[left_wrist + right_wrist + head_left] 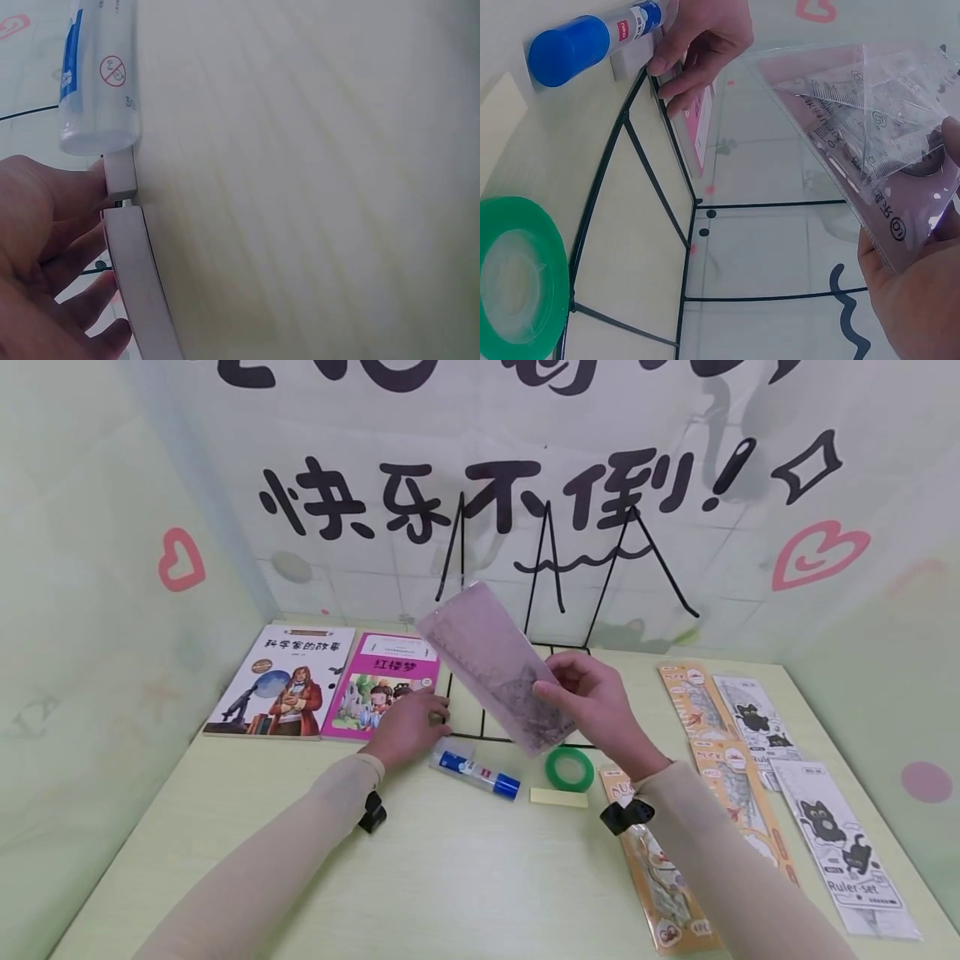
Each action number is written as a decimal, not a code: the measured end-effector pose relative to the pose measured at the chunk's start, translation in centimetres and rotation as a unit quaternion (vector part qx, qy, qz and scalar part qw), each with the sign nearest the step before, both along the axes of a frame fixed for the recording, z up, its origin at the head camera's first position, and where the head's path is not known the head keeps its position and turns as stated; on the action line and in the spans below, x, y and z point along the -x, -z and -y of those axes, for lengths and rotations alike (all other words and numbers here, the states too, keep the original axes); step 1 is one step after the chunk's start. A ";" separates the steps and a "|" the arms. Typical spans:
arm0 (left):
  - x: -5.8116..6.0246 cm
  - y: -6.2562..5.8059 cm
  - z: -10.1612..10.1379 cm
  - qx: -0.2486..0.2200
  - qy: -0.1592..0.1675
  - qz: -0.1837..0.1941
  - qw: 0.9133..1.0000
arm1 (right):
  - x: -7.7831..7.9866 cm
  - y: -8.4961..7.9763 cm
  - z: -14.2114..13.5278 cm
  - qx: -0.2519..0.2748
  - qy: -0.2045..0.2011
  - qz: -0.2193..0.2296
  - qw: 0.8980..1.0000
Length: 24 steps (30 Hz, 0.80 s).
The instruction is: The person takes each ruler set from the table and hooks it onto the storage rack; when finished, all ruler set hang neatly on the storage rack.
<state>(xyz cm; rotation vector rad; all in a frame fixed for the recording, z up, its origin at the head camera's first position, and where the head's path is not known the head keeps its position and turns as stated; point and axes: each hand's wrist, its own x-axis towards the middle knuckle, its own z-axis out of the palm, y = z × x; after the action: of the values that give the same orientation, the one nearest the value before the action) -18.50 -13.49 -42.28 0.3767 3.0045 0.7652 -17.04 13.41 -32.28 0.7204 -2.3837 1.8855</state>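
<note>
My right hand [561,683] holds up a pink transparent ruler-set packet [491,664] above the table, pinching its lower end. In the right wrist view the packet [870,127] shows rulers and a triangle inside, with my right hand [919,296] under it. My left hand [427,717] rests on the table, fingers loosely bent against the edge of the pink book [382,685]. Just right of it lies a blue-capped glue stick [480,772]. In the left wrist view the left hand [67,247] lies along the book's white edge [139,285], below the glue stick [97,75].
A second book [285,681] lies at the left. A green tape roll [569,768] and yellow sticky notes [558,797] lie mid-table. A black wire rack [555,568] stands at the back. Several orange [701,710] and cat-print [840,843] ruler packets lie at the right.
</note>
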 end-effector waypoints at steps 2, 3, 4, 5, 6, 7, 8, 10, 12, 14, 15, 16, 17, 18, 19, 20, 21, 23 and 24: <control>0.1 0.0 0.0 0.005 0.000 0.001 1.000 | 0.3 0.0 0.1 0.003 0.002 -0.001 1.000; 0.1 0.0 0.0 0.005 0.001 0.001 1.000 | 0.5 0.0 0.2 0.003 0.004 0.000 1.000; 0.1 0.0 0.0 0.006 0.001 0.002 1.000 | 0.8 0.1 0.2 0.003 0.008 0.002 1.000; 0.1 -0.1 0.0 0.006 0.002 0.003 1.000 | 1.1 0.1 0.3 0.003 0.012 0.005 1.000; 0.2 -0.1 0.0 0.006 0.002 0.003 1.000 | 1.4 0.1 0.4 0.004 0.016 0.008 1.000; 0.2 -0.1 0.0 0.006 0.001 0.004 1.000 | 1.8 0.2 0.4 0.003 0.021 0.012 1.000; 0.2 -0.1 0.0 0.006 0.001 0.004 1.000 | 2.3 0.2 0.5 0.003 0.026 0.017 1.000; 0.1 -0.1 0.0 0.005 0.000 0.006 1.000 | 3.3 0.3 0.6 0.000 0.035 0.023 0.999; 0.1 -0.1 -0.1 0.003 -0.002 0.007 1.000 | 4.3 0.2 0.8 -0.005 0.044 0.027 0.999; 0.1 -0.2 -0.1 0.002 -0.003 0.010 1.000 | 5.4 0.1 1.1 -0.010 0.054 0.026 0.998; 0.0 -0.3 -0.1 0.001 -0.005 0.014 1.000 | 5.9 -0.1 1.3 -0.011 0.059 0.025 0.998; 0.0 -0.3 -0.1 0.000 -0.007 0.017 1.000 | 6.4 -0.2 1.5 -0.009 0.066 0.027 0.997; 0.0 -0.4 -0.2 -0.002 -0.008 0.020 1.000 | 6.9 -0.4 1.7 -0.009 0.076 0.029 0.997; 0.0 -0.4 -0.2 -0.005 -0.009 0.023 1.000 | 7.4 -0.5 1.9 -0.007 0.086 0.030 0.996; -0.1 -0.4 -0.1 -0.008 -0.009 0.025 1.000 | 7.9 -0.5 2.1 -0.006 0.097 0.030 0.995; -0.1 -0.5 -0.1 -0.011 -0.009 0.027 1.000 | 8.3 -0.6 2.4 0.000 0.106 0.032 0.994; -0.1 -0.5 -0.1 -0.014 -0.011 0.029 0.999 | 8.8 -0.7 2.6 0.002 0.115 0.036 0.993; -0.1 -0.5 -0.1 -0.016 -0.012 0.030 0.999 | 9.6 -0.6 3.1 0.015 0.125 0.045 0.991; -0.1 -0.4 -0.1 -0.017 -0.012 0.030 0.999 | 9.9 -0.5 3.3 0.021 0.126 0.050 0.991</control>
<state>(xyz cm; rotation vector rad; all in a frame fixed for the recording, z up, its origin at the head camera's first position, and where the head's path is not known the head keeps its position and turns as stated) -18.38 -13.39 -41.84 0.3143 2.9497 0.8144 -26.95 10.12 -31.73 0.3104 -2.3505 1.9011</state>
